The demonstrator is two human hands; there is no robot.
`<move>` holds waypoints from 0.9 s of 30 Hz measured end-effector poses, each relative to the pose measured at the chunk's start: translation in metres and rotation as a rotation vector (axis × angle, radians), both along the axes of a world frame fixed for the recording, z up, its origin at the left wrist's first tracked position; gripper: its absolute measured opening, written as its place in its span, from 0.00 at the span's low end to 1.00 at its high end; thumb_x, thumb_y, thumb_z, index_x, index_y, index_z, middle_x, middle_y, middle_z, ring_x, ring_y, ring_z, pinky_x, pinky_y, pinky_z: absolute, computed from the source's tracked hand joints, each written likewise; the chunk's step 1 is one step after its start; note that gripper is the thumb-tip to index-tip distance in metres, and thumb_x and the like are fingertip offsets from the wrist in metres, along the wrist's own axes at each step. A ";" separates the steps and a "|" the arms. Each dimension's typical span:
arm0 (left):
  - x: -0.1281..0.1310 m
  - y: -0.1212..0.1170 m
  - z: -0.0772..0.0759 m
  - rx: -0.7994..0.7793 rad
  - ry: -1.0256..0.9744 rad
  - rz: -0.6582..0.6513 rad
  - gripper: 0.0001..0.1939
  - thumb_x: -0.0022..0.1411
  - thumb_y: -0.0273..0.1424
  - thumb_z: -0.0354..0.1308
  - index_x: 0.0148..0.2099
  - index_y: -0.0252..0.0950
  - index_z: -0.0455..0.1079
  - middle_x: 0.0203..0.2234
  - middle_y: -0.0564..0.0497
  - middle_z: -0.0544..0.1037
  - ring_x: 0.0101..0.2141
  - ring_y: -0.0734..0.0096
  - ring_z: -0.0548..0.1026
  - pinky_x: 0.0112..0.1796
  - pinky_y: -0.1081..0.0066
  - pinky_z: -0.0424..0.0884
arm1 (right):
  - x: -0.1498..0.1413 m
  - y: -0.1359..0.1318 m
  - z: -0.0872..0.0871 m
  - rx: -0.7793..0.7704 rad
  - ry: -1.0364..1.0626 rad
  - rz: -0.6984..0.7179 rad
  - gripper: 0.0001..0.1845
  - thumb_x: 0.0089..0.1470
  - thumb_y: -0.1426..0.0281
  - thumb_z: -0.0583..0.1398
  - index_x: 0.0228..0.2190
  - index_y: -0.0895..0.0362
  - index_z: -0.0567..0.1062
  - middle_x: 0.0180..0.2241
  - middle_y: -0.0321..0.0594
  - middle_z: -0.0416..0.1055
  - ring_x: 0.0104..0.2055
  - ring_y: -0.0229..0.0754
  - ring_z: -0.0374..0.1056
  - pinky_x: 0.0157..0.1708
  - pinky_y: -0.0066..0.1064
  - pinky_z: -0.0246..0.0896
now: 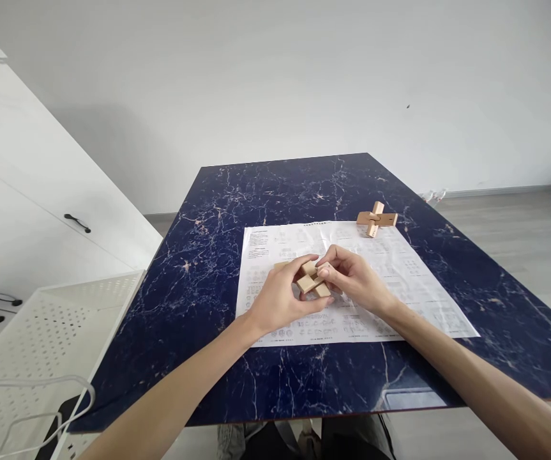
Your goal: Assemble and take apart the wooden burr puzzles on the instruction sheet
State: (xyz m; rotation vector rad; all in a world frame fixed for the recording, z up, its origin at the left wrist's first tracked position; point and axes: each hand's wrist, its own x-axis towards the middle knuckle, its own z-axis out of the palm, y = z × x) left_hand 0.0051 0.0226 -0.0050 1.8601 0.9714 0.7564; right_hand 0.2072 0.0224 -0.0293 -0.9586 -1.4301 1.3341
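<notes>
Over the printed paper sheet (400,300), both hands hold a light wooden interlocking block puzzle (306,283). My left hand (282,294) is curled around its left and lower sides, with the fingers beyond it and the thumb side partly hidden. My right hand (354,278) grips its right side between thumb and fingers, and covers part of the blocks there. A pale wooden piece (280,265) shows just behind my left hand, partly hidden by it. The sheet carries small diagrams and text and lies a little creased under both hands.
A cross-shaped wooden puzzle (375,219) rests at the sheet's far right corner. The dark blue marbled table (265,191) reaches toward the wall. On the left stand a white cabinet (40,166) and a white perforated basket (55,326) with a white cable (30,381).
</notes>
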 end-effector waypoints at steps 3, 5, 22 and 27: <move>-0.001 0.000 0.000 0.008 0.010 -0.009 0.39 0.58 0.45 0.74 0.67 0.39 0.68 0.48 0.43 0.82 0.44 0.54 0.80 0.46 0.59 0.76 | 0.000 0.000 0.000 0.000 0.000 -0.014 0.22 0.59 0.50 0.69 0.33 0.54 0.71 0.23 0.33 0.72 0.22 0.35 0.62 0.22 0.29 0.55; -0.001 -0.001 0.000 -0.051 -0.050 -0.052 0.37 0.64 0.46 0.69 0.69 0.39 0.65 0.49 0.42 0.81 0.45 0.55 0.80 0.44 0.60 0.76 | 0.000 0.002 0.000 -0.009 0.003 -0.038 0.23 0.59 0.49 0.68 0.31 0.54 0.70 0.21 0.31 0.69 0.21 0.35 0.59 0.22 0.28 0.53; -0.004 0.003 0.001 -0.109 -0.222 -0.121 0.25 0.77 0.48 0.50 0.66 0.39 0.66 0.38 0.46 0.79 0.33 0.67 0.73 0.37 0.66 0.71 | 0.002 0.000 0.012 0.025 0.040 0.094 0.22 0.65 0.48 0.64 0.34 0.53 0.68 0.21 0.30 0.68 0.20 0.34 0.60 0.21 0.28 0.55; -0.005 0.004 0.001 -0.077 -0.183 -0.096 0.23 0.76 0.48 0.52 0.65 0.41 0.68 0.39 0.47 0.80 0.36 0.63 0.76 0.39 0.65 0.72 | 0.001 -0.001 0.012 0.027 0.046 0.079 0.21 0.65 0.50 0.64 0.35 0.53 0.68 0.20 0.29 0.68 0.19 0.34 0.60 0.21 0.28 0.55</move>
